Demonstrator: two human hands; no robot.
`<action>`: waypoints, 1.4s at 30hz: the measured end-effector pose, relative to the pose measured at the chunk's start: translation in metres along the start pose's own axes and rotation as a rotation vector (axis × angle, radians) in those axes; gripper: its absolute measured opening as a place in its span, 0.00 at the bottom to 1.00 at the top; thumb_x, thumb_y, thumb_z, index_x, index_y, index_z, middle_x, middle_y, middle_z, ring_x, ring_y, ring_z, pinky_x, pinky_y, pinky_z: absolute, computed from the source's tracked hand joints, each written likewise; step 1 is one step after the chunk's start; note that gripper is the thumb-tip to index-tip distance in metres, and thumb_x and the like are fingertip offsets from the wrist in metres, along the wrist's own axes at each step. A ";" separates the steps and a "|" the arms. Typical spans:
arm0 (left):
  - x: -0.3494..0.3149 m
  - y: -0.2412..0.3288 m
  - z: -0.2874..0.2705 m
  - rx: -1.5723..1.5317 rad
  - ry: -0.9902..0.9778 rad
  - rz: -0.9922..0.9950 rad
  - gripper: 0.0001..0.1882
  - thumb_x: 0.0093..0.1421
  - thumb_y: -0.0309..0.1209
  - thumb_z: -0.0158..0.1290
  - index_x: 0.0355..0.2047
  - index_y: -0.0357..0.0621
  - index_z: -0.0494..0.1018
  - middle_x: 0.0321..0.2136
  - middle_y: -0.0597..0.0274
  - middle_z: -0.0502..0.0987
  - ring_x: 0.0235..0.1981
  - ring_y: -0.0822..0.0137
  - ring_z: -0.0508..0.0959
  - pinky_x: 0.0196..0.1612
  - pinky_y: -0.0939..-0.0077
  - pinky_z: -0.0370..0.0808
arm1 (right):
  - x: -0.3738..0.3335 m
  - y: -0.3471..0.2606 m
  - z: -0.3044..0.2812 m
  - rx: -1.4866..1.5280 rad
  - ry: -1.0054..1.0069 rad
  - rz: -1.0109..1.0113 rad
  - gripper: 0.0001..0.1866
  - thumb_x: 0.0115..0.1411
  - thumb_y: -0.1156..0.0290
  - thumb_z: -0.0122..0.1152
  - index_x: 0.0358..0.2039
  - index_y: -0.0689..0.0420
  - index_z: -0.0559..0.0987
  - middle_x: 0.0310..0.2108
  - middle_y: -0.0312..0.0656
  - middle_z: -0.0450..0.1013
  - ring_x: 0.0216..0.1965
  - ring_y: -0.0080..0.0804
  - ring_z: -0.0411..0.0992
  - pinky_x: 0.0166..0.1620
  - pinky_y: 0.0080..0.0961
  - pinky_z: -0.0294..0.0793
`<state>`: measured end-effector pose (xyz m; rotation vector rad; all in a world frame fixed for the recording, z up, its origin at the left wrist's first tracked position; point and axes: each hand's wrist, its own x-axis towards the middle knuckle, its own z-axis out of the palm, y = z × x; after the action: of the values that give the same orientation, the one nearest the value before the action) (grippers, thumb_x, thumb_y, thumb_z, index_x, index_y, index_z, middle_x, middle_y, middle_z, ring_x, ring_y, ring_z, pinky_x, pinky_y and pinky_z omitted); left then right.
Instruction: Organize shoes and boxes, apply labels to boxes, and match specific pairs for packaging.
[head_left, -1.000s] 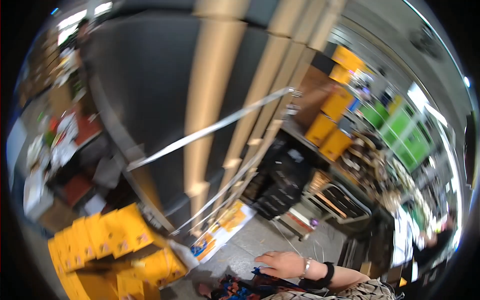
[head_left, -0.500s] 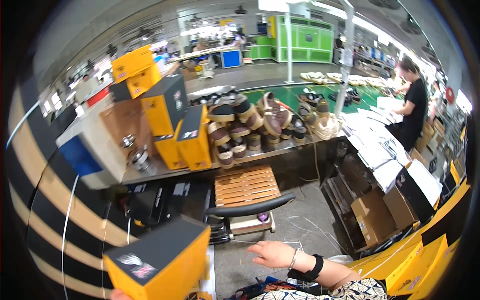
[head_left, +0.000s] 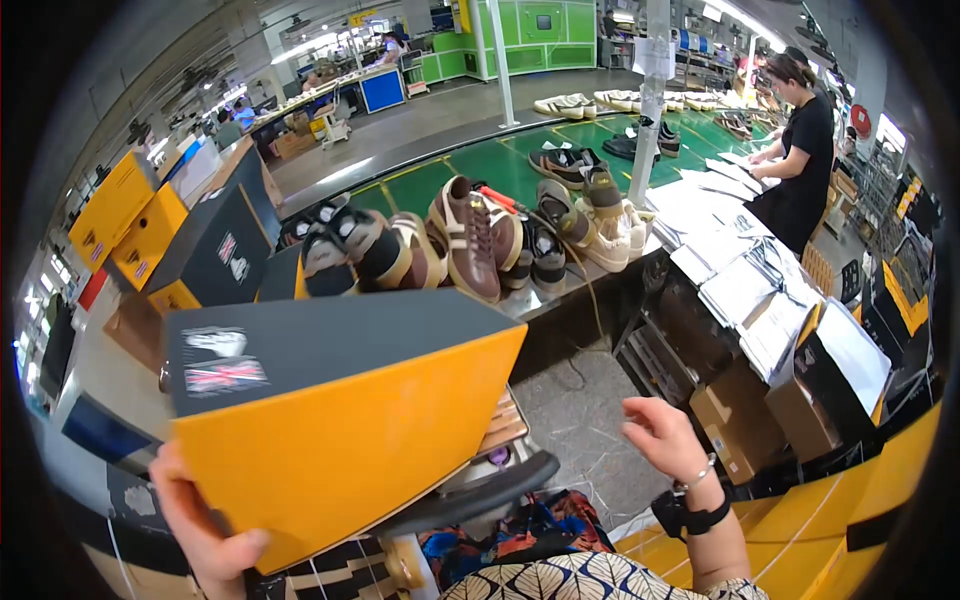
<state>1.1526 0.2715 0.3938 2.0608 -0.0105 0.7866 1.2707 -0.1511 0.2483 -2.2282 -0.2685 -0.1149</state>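
Yellow box (head_left: 350, 440) tilts in left hand (head_left: 205, 548), fingers closed on its left end, probably supporting weight; right of box, right hand (head_left: 670, 442) has empty, half-open fingers.

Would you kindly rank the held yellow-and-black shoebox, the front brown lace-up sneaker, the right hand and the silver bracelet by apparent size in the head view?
1. Yellow-and-black shoebox, clearly largest.
2. Brown lace-up sneaker and right hand: too alike to rank.
3. Silver bracelet, smallest.
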 end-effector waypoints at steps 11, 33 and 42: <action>0.056 -0.068 0.198 0.646 -0.472 -0.003 0.29 0.27 0.42 0.65 0.28 0.42 0.65 0.32 0.50 0.66 0.32 0.51 0.71 0.32 0.64 0.71 | 0.227 0.099 -0.052 0.161 -0.126 0.078 0.08 0.50 0.77 0.57 0.32 0.61 0.75 0.21 0.33 0.66 0.22 0.17 0.64 0.28 0.15 0.66; 0.034 -0.127 0.317 0.929 -0.300 -0.713 0.34 0.37 0.40 0.63 0.44 0.41 0.66 0.44 0.46 0.66 0.45 0.50 0.67 0.50 0.55 0.64 | 0.662 0.040 0.106 0.362 -0.533 0.105 0.07 0.52 0.66 0.58 0.28 0.55 0.73 0.21 0.30 0.68 0.25 0.19 0.66 0.29 0.18 0.68; 0.007 -0.136 0.346 0.963 0.004 -0.761 0.36 0.45 0.52 0.57 0.47 0.39 0.63 0.49 0.43 0.62 0.52 0.44 0.60 0.54 0.49 0.54 | 0.829 0.083 0.300 -0.242 -0.502 0.027 0.09 0.46 0.67 0.57 0.28 0.56 0.78 0.32 0.47 0.76 0.36 0.40 0.74 0.43 0.28 0.72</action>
<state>1.3804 0.0924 0.1606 2.6114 1.2938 0.3022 2.0926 0.1602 0.1440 -2.4736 -0.5171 0.4557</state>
